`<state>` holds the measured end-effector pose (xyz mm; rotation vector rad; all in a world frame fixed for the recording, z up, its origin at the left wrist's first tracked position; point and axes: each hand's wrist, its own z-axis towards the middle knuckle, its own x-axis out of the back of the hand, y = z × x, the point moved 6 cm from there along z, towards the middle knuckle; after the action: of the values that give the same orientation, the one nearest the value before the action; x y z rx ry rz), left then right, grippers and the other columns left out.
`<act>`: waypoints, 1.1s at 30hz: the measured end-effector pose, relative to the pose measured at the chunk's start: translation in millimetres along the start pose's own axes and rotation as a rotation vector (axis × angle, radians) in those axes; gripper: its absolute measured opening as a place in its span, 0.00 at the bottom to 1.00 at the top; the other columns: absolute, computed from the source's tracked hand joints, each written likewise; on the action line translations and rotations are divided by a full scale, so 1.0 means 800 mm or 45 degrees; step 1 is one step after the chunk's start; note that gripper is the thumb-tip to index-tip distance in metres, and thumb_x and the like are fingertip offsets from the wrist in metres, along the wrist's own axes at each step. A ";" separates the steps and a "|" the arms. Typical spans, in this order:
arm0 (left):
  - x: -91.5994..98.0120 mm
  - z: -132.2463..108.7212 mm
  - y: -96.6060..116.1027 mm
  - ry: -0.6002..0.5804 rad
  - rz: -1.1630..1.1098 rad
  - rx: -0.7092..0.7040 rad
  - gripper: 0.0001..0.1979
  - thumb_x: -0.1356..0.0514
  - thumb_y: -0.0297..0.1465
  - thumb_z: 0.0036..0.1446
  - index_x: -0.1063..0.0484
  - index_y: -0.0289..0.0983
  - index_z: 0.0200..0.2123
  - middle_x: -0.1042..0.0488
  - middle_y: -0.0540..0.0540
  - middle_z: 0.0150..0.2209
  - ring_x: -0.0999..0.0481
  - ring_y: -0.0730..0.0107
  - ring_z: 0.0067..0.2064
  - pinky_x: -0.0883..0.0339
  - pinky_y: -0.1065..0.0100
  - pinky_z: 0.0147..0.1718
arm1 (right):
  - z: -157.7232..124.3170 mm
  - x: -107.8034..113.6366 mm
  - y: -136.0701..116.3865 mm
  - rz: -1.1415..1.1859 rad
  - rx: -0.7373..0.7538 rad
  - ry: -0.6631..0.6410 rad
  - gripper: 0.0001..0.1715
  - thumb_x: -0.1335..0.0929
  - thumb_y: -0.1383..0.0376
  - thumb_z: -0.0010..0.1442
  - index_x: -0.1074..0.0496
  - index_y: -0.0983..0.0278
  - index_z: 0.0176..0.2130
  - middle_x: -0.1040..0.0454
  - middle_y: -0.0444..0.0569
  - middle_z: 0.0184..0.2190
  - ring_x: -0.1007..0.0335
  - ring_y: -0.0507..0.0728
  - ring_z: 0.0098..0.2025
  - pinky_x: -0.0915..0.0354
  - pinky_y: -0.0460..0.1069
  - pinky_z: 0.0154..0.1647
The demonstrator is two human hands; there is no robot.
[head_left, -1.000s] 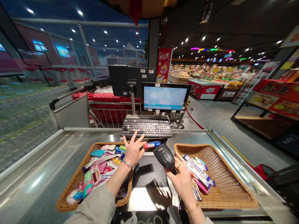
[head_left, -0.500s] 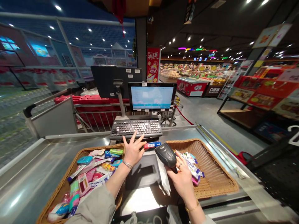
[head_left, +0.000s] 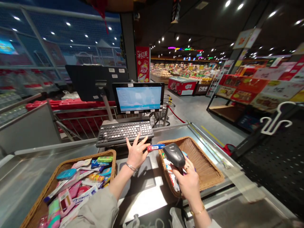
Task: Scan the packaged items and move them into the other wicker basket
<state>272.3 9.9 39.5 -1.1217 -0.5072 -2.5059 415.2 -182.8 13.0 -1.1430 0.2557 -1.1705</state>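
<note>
My left hand (head_left: 136, 152) pinches one end of a small red and blue packet (head_left: 155, 147) between thumb and forefinger, the other fingers spread, just in front of the keyboard (head_left: 124, 131). My right hand (head_left: 187, 183) grips a dark handheld barcode scanner (head_left: 174, 155), its head close to the packet. A wicker basket (head_left: 42, 202) at the left holds several colourful small packets. A second wicker basket (head_left: 204, 164) at the right holds a few packets, partly hidden behind the scanner and my hand.
A lit checkout screen (head_left: 139, 98) and a dark customer display (head_left: 95, 80) stand behind the keyboard on the steel counter (head_left: 19, 180). A flat scanner plate (head_left: 140, 177) lies between the baskets. Red trolleys (head_left: 71, 106), shop shelves (head_left: 251, 91) and a black pegboard (head_left: 273, 158) surround the checkout.
The view has swung to the right, so the baskets and till sit further left. Both hands keep the same grip and stay close together; the scanner has risen slightly toward the packet.
</note>
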 end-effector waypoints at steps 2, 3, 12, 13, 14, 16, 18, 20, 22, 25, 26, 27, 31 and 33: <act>-0.007 0.004 0.007 -0.003 -0.012 -0.023 0.11 0.39 0.31 0.57 0.23 0.48 0.42 0.27 0.47 0.57 0.43 0.45 0.67 0.74 0.24 0.60 | 0.001 0.010 0.006 -0.002 -0.050 0.057 0.17 0.29 0.57 0.54 0.21 0.62 0.43 0.23 0.55 0.47 0.35 0.65 0.59 0.42 0.65 0.62; -0.010 0.006 0.010 -0.007 -0.022 -0.032 0.11 0.39 0.31 0.57 0.23 0.48 0.43 0.27 0.46 0.57 0.43 0.45 0.67 0.73 0.24 0.60 | 0.001 0.016 0.009 -0.004 -0.079 0.081 0.17 0.28 0.57 0.53 0.20 0.62 0.42 0.23 0.55 0.47 0.35 0.65 0.59 0.41 0.64 0.62; -0.047 0.021 0.041 -0.073 -0.117 -0.117 0.11 0.40 0.32 0.58 0.24 0.47 0.44 0.29 0.47 0.59 0.46 0.45 0.68 0.74 0.24 0.60 | -0.002 0.060 0.041 -0.037 -0.264 0.264 0.21 0.29 0.52 0.51 0.21 0.64 0.40 0.24 0.58 0.48 0.35 0.66 0.59 0.40 0.63 0.60; -0.050 0.022 0.043 -0.076 -0.125 -0.125 0.11 0.40 0.32 0.58 0.24 0.47 0.44 0.29 0.47 0.59 0.46 0.46 0.68 0.74 0.24 0.60 | -0.002 0.063 0.044 -0.059 -0.284 0.283 0.22 0.29 0.52 0.51 0.21 0.64 0.40 0.24 0.59 0.49 0.35 0.66 0.59 0.40 0.63 0.60; -0.053 0.023 0.045 -0.077 -0.130 -0.132 0.11 0.41 0.32 0.58 0.24 0.47 0.44 0.29 0.47 0.58 0.46 0.46 0.68 0.74 0.24 0.60 | -0.003 0.067 0.047 -0.077 -0.298 0.301 0.22 0.29 0.51 0.51 0.21 0.64 0.40 0.24 0.59 0.49 0.35 0.66 0.58 0.41 0.63 0.60; -0.058 0.025 0.049 -0.080 -0.137 -0.144 0.11 0.41 0.32 0.58 0.24 0.48 0.44 0.28 0.48 0.58 0.46 0.47 0.68 0.75 0.25 0.60 | -0.004 0.073 0.052 -0.101 -0.308 0.329 0.23 0.29 0.50 0.51 0.21 0.64 0.40 0.24 0.59 0.49 0.35 0.66 0.58 0.41 0.63 0.61; -0.064 0.027 0.052 -0.086 -0.142 -0.155 0.11 0.41 0.32 0.58 0.24 0.48 0.44 0.28 0.48 0.58 0.46 0.47 0.68 0.75 0.25 0.60 | -0.004 0.079 0.057 -0.116 -0.307 0.347 0.24 0.29 0.50 0.52 0.21 0.64 0.40 0.24 0.59 0.48 0.35 0.66 0.58 0.42 0.64 0.60; -0.068 0.030 0.056 -0.092 -0.151 -0.166 0.12 0.41 0.31 0.57 0.24 0.48 0.44 0.28 0.48 0.58 0.47 0.48 0.69 0.75 0.25 0.61 | -0.004 0.085 0.062 -0.128 -0.313 0.368 0.23 0.29 0.50 0.52 0.21 0.65 0.39 0.24 0.60 0.48 0.35 0.67 0.57 0.42 0.64 0.60; -0.072 0.033 0.062 -0.097 -0.165 -0.179 0.12 0.41 0.30 0.57 0.24 0.48 0.44 0.28 0.48 0.58 0.47 0.48 0.69 0.76 0.25 0.61 | -0.005 0.092 0.067 -0.137 -0.332 0.403 0.23 0.29 0.50 0.52 0.21 0.66 0.39 0.24 0.60 0.47 0.34 0.67 0.56 0.42 0.65 0.60; -0.076 0.038 0.070 -0.106 -0.194 -0.195 0.12 0.40 0.30 0.57 0.24 0.48 0.44 0.28 0.47 0.58 0.46 0.48 0.68 0.75 0.25 0.61 | -0.006 0.102 0.072 -0.140 -0.380 0.457 0.24 0.28 0.50 0.51 0.21 0.67 0.38 0.25 0.62 0.48 0.34 0.68 0.56 0.42 0.64 0.60; -0.077 0.040 0.073 -0.110 -0.204 -0.199 0.13 0.40 0.30 0.56 0.24 0.48 0.44 0.28 0.47 0.58 0.46 0.48 0.68 0.75 0.25 0.61 | -0.006 0.105 0.073 -0.137 -0.396 0.468 0.25 0.28 0.50 0.50 0.21 0.67 0.38 0.25 0.62 0.48 0.33 0.68 0.55 0.42 0.64 0.60; -0.078 0.042 0.076 -0.116 -0.211 -0.203 0.13 0.40 0.30 0.56 0.24 0.48 0.44 0.28 0.47 0.58 0.46 0.48 0.68 0.75 0.25 0.61 | -0.005 0.106 0.074 -0.129 -0.404 0.466 0.25 0.28 0.50 0.50 0.21 0.66 0.39 0.25 0.61 0.49 0.33 0.67 0.55 0.42 0.64 0.60; -0.093 0.045 0.087 -0.173 -0.201 -0.201 0.14 0.41 0.31 0.58 0.24 0.49 0.46 0.30 0.49 0.60 0.49 0.49 0.69 0.76 0.27 0.61 | -0.005 0.112 0.079 -0.136 -0.485 0.484 0.26 0.28 0.48 0.49 0.21 0.66 0.39 0.26 0.60 0.50 0.33 0.67 0.56 0.41 0.63 0.59; -0.105 0.045 0.091 -0.216 -0.159 -0.161 0.17 0.41 0.34 0.59 0.28 0.50 0.52 0.33 0.47 0.62 0.52 0.48 0.70 0.77 0.26 0.60 | -0.005 0.113 0.083 -0.155 -0.507 0.492 0.27 0.28 0.48 0.49 0.21 0.66 0.39 0.26 0.60 0.50 0.34 0.67 0.56 0.42 0.62 0.60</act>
<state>380.4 -23.6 11.2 -1.4002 -0.4830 -2.5937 490.4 -263.5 -8.2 -1.2800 0.7506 -1.4899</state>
